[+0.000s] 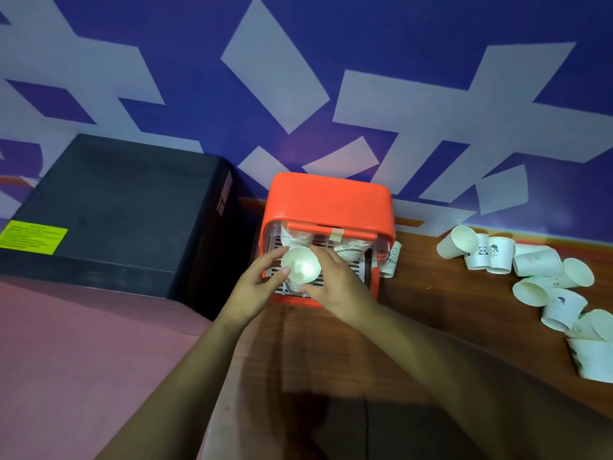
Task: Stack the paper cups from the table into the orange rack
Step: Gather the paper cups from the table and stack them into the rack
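A paper cup (pixel 301 267) was pinched by the left hand (pixel 257 290) and the right hand (pixel 335 288) together, just inside the orange rack (pixel 328 200).

A black box (pixel 126 207) carries a yellow label (pixel 33 241) on its left, with a blue-and-white wall (pixel 398 44) behind it and a pink surface (pixel 83 343) in front

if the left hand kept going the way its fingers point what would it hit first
The left hand points forward and right into the rack. First is the cup it holds with the right hand; past that, probably the cup stack at the back, though depth is unclear.
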